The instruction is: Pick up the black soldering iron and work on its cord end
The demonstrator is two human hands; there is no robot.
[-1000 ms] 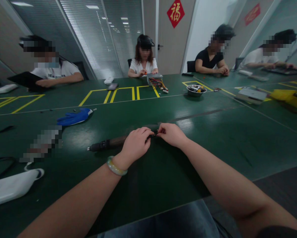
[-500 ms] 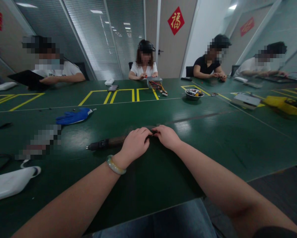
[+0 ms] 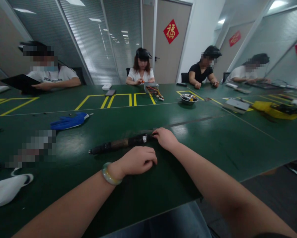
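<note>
The long dark tool (image 3: pixel 121 144) lies flat near the middle of the counter (image 3: pixel 213 142), with its thin tip pointing left. It looks whole, with nothing taken off it. The left hand (image 3: pixel 138 160) rests just in front of it, not touching, fingers curled shut and maybe empty. The right hand (image 3: pixel 165 138) touches the tool's right end. Its fingers hide that end, so I cannot tell if they pinch it.
</note>
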